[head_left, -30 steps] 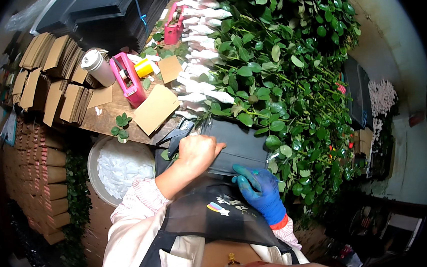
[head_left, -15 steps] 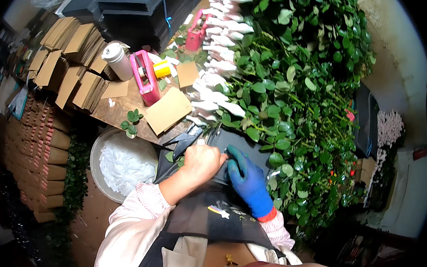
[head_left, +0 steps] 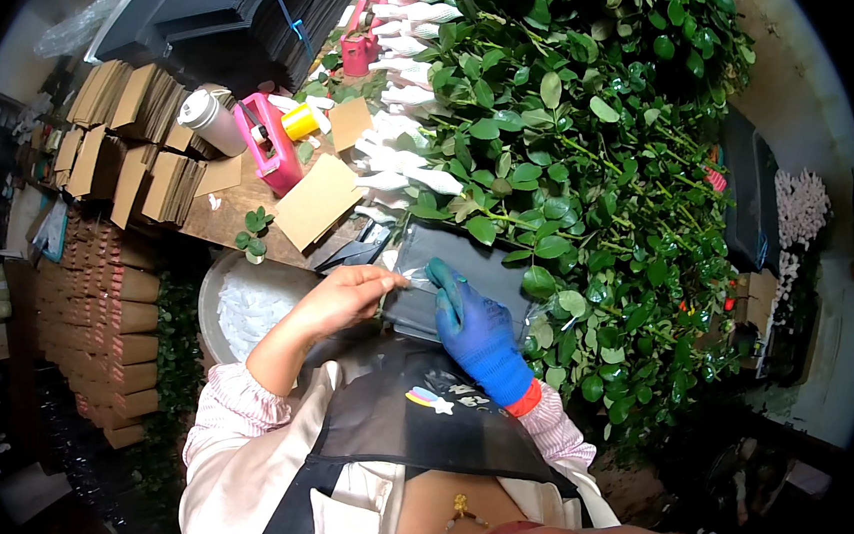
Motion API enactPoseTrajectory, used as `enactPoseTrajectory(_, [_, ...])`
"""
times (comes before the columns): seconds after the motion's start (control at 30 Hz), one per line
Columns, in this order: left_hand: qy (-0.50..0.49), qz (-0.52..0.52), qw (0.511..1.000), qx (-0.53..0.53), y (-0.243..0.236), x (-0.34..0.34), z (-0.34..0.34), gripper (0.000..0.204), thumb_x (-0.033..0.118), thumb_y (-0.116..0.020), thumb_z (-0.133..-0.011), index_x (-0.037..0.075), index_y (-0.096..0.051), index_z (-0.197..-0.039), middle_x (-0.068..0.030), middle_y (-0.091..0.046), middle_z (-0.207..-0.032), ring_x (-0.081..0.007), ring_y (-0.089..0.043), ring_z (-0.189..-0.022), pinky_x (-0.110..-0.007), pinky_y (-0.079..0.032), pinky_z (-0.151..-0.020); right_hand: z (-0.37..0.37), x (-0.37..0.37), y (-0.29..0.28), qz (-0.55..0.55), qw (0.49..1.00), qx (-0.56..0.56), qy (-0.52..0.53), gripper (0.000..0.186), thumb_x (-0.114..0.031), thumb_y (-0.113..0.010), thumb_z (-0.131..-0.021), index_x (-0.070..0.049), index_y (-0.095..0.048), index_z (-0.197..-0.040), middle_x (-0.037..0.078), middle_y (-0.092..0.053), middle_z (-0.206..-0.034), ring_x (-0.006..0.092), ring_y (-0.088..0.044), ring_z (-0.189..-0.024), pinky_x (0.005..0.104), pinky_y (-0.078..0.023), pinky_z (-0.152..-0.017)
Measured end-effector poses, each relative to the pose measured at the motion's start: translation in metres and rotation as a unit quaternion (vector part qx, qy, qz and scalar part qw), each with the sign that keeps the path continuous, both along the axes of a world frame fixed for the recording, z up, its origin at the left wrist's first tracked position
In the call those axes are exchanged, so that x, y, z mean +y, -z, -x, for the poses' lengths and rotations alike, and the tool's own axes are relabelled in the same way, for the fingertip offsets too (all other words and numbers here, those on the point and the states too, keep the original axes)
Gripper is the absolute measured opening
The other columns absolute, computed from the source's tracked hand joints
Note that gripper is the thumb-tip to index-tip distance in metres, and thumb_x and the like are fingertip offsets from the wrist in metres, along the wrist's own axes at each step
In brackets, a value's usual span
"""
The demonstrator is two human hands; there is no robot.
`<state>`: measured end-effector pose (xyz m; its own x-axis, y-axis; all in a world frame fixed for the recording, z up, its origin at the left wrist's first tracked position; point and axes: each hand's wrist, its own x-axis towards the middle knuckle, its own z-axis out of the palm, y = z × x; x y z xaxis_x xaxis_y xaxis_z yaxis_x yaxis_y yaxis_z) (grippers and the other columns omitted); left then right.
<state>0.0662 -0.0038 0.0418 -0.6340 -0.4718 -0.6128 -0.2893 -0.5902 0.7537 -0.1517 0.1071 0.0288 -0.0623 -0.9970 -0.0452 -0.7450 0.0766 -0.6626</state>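
My bare left hand is closed in a pinch, its fingertips at one end of a small translucent whitish piece. My right hand, in a blue glove with green fingertips, is closed at the other end of that piece. Its exact kind is too small to tell. Both hands are over a dark grey flat board close to my apron. Just beyond my left hand lies a black-handled tool, partly hidden.
Leafy rose stems with white-netted heads are piled on the right. A basin of white strips stands left. On the table are cardboard pieces, a pink tape dispenser, a yellow roll and a lidded cup.
My hands have moved slightly apart, the left one shifting left, and the translucent piece now shows between them. The whole view has also shifted a little.
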Motion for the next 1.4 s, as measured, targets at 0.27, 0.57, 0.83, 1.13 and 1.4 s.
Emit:
enactPoseTrajectory(0.27, [-0.017,0.56,0.82,-0.115,-0.007,0.029,0.013,0.045,0.015,-0.082,-0.081,0.012,-0.064,-0.122,-0.0088,-0.055,-0.108,-0.0232,-0.061,-0.085,-0.035,-0.051,-0.071,0.001,0.001,0.009,0.034,0.999,0.002,0.006,0.045,-0.028,-0.057,-0.095,-0.011,-0.055,-0.137,0.019,-0.072,-0.096,0.0398,-0.07,-0.075,0.0511,-0.056,-0.068])
enactPoseTrajectory(0.57, [-0.001,0.544,0.827,-0.139,0.017,0.032,0.016,0.031,0.026,-0.084,-0.082,0.002,-0.064,-0.083,-0.0117,-0.056,-0.092,-0.0289,-0.061,-0.084,-0.039,-0.05,-0.069,-0.001,-0.001,-0.012,-0.024,1.0,-0.004,0.001,0.048,-0.017,-0.059,-0.095,-0.015,-0.054,-0.143,0.013,-0.071,-0.12,0.0366,-0.071,-0.095,0.0445,-0.057,-0.08])
enactPoseTrajectory(0.83, [0.049,0.334,0.912,-0.232,0.023,0.024,0.018,0.045,0.039,-0.076,-0.086,0.004,-0.057,-0.063,-0.0109,-0.056,-0.061,-0.0258,-0.058,-0.058,-0.039,-0.047,-0.06,-0.007,0.004,-0.01,-0.013,0.984,0.138,-0.11,0.05,-0.02,-0.059,-0.093,-0.013,-0.053,-0.143,0.015,-0.066,-0.13,0.0364,-0.07,-0.081,0.0459,-0.056,-0.071])
enactPoseTrajectory(1.13, [-0.025,0.207,0.977,-0.034,0.053,0.021,-0.05,0.028,0.02,-0.083,-0.086,0.004,-0.061,-0.096,0.0041,-0.056,-0.078,-0.0037,-0.048,-0.07,-0.022,-0.042,-0.062,-0.009,-0.003,-0.034,0.031,0.97,0.107,-0.218,0.048,-0.022,-0.063,-0.092,-0.012,-0.057,-0.138,0.015,-0.062,-0.134,0.0314,-0.063,-0.104,0.0462,-0.049,-0.091])
enactPoseTrajectory(1.4, [-0.331,0.588,0.647,-0.355,0.107,-0.138,-0.107,0.051,0.036,-0.077,-0.088,0.001,-0.063,-0.122,-0.0206,-0.056,-0.114,-0.0407,-0.054,-0.113,-0.049,-0.043,-0.1,-0.023,-0.018,-0.044,0.079,0.948,0.028,-0.306,0.041,-0.02,-0.066,-0.091,-0.008,-0.063,-0.13,0.014,-0.069,-0.108,0.0362,-0.065,-0.095,0.0442,-0.051,-0.087])
